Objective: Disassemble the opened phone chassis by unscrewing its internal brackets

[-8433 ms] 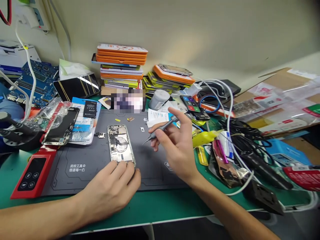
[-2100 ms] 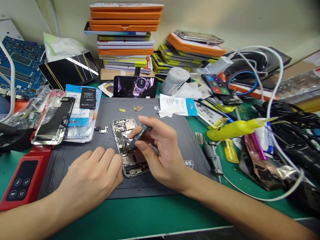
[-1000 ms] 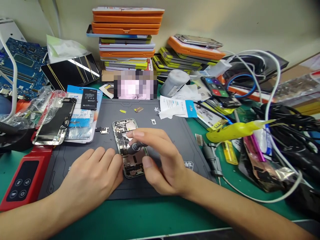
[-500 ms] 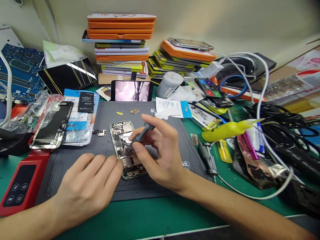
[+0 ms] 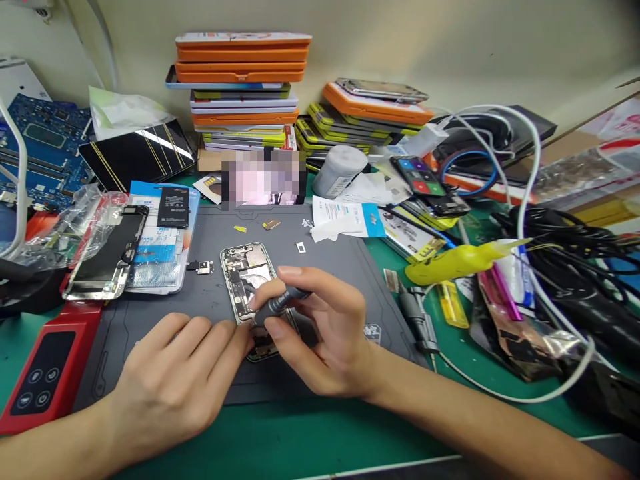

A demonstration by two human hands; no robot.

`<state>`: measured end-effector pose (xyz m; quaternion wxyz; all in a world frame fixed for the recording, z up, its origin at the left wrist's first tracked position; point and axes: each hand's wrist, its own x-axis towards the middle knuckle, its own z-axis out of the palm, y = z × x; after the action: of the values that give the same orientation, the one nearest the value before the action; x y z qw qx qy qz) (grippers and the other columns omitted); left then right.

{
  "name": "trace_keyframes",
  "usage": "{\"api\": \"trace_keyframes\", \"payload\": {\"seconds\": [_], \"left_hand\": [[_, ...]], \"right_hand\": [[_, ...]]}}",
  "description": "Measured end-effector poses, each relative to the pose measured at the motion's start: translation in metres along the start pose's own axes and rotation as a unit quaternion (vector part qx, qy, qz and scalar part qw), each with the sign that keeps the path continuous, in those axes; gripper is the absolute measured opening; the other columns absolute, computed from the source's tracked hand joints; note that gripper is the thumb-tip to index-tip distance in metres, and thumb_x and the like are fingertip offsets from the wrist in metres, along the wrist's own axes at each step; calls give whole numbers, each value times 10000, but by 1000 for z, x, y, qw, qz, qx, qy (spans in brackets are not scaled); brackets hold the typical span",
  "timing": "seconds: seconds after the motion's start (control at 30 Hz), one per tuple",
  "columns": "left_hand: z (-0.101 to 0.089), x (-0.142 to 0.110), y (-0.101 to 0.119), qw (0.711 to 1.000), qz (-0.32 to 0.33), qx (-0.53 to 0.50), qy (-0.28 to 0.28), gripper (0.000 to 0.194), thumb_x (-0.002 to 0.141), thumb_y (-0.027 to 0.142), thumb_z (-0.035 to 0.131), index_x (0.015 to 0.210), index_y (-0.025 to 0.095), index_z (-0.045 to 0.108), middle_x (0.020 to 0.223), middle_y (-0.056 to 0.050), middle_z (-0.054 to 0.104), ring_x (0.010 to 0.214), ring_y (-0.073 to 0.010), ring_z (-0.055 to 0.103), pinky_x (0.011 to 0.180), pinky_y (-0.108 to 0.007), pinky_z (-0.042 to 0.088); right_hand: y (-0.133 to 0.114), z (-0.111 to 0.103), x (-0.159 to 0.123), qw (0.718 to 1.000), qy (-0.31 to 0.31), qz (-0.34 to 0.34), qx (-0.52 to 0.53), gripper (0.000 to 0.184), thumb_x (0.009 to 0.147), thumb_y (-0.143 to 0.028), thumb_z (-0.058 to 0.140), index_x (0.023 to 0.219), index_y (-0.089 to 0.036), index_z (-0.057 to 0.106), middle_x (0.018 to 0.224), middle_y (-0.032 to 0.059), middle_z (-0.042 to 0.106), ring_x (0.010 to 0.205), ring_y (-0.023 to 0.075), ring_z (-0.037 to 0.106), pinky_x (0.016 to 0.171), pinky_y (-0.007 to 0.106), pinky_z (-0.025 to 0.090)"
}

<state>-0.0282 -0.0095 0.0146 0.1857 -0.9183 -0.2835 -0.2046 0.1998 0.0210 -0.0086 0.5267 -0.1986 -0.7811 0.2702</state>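
An opened phone lies on the grey work mat with its inner parts bare. My right hand grips a dark grey screwdriver between thumb and fingers. The screwdriver slants over the lower half of the phone; its tip is hidden near my left fingertips. Curled and pressed together, the fingers of my left hand meet the phone's lower left edge. Whatever they pinch is hidden. Beyond the phone lie a small SIM tray and a gold-coloured flex part. A small camera-like part is to the left.
A detached phone screen and a battery lie left, above a red device with buttons. A propped phone stands behind, before stacked orange cases. At right are a yellow bottle and a white cable.
My right hand and the screwdriver have moved slightly down toward my left fingers, and the handle leans flatter. My left hand has shifted slightly right. The SIM tray has come into view.
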Motion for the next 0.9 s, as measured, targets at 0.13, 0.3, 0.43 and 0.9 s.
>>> {"api": "trace_keyframes", "payload": {"seconds": [0.13, 0.3, 0.43, 0.9], "left_hand": [[-1, 3, 0, 1000, -6, 11, -8, 145, 1059, 126, 612, 1125, 124, 742, 973, -55, 812, 757, -196, 693, 663, -421, 437], [-4, 8, -2, 1000, 2, -5, -4, 79, 1035, 122, 674, 1072, 94, 738, 926, -60, 814, 706, -200, 689, 621, -427, 406], [-4, 7, -3, 1000, 3, -9, -10, 62, 1033, 128, 678, 1051, 101, 730, 891, -45, 800, 669, -196, 669, 608, -426, 396], [0, 8, -3, 995, -56, -66, -38, 216, 1106, 113, 467, 1022, 164, 659, 916, -26, 738, 770, -162, 705, 654, -309, 481]], "right_hand": [[1, 0, 0, 1000, -6, -2, 6, 742, 980, 5, 566, 1631, -254, 321, 1322, 137, 618, 1033, 173, 694, 762, 286, 680], [0, 0, 2, 1000, -10, -11, 11, 739, 983, 5, 561, 1635, -243, 318, 1321, 137, 604, 1065, 172, 688, 782, 279, 676], [0, -1, 3, 1000, -18, -11, 11, 699, 999, -20, 565, 1625, -227, 333, 1255, 126, 618, 1017, 165, 690, 736, 265, 668], [3, -4, 5, 964, 106, 207, 132, 452, 1104, -260, 536, 1515, -362, 378, 1076, 19, 672, 651, 118, 637, 578, 280, 637]]}}
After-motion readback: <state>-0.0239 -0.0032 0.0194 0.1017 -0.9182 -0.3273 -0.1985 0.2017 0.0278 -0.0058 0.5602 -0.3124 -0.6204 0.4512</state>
